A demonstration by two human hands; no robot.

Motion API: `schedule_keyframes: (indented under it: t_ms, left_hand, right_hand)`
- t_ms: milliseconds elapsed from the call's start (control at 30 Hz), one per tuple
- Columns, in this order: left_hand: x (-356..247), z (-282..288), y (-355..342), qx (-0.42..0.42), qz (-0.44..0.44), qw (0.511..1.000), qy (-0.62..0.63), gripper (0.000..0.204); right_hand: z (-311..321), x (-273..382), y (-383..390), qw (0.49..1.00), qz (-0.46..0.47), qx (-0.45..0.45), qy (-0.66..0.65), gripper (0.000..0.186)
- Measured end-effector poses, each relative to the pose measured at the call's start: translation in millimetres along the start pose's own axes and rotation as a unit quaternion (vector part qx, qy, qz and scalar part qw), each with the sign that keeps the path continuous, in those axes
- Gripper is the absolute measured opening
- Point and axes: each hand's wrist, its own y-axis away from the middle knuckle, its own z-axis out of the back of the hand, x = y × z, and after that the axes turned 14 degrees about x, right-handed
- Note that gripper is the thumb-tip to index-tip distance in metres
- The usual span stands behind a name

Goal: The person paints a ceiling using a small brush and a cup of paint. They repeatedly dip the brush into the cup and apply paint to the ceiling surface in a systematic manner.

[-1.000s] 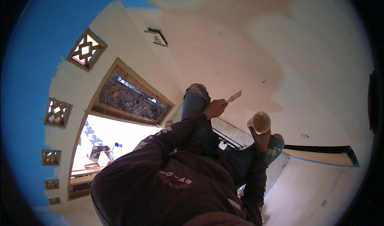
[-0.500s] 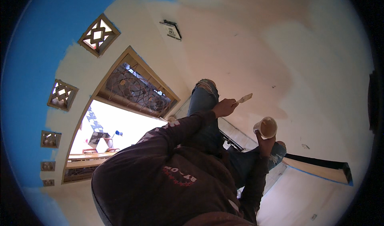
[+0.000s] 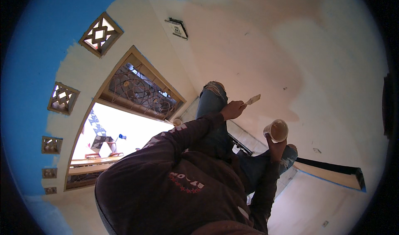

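Observation:
My left hand [image 3: 233,110] is closed around the handle of a small flat paintbrush [image 3: 253,99]. The brush's pale, widened end points up and to the right, apart from the wall behind it. In my right hand [image 3: 276,149] is a whitish plastic cup [image 3: 276,130], gripped from below and tilted so its mouth shows. Brownish paint seems to coat its inside; how full it is, I cannot tell. The cup is to the right of the brush, lower, and not touching it.
A partly painted beige wall [image 3: 241,52] fills the upper right. On the left are a doorway with a grille transom [image 3: 139,87], diamond vent blocks [image 3: 101,34] and blue paint [image 3: 33,68]. An electrical box [image 3: 176,28] sits on the wall. My jeans-clad knees [image 3: 212,100] are bent beneath my arms.
The paintbrush has turned slightly and shifted a little left. The cup has risen very slightly. Both hands keep their grips, and the view has moved a touch.

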Motion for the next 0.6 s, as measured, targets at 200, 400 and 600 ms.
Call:
schedule_keyframes:
  t_ms: [200,400,600]
  left_hand:
    - [4.7,-2.4,-2.2,-0.009,-0.012,1.000,-0.009,0.039]
    - [4.3,-1.2,-0.8,-0.004,-0.005,1.000,-0.010,0.039]
    - [6.6,-2.0,-1.1,-0.004,-0.009,1.000,0.001,0.039]
  right_hand:
    - [-0.4,-2.8,2.0,1.000,-0.004,-0.006,0.007,0.068]
    - [-0.2,-0.1,-0.1,1.000,0.010,-0.002,0.003,0.068]
    - [-1.3,-1.0,0.8,1.000,0.015,-0.010,-0.009,0.069]
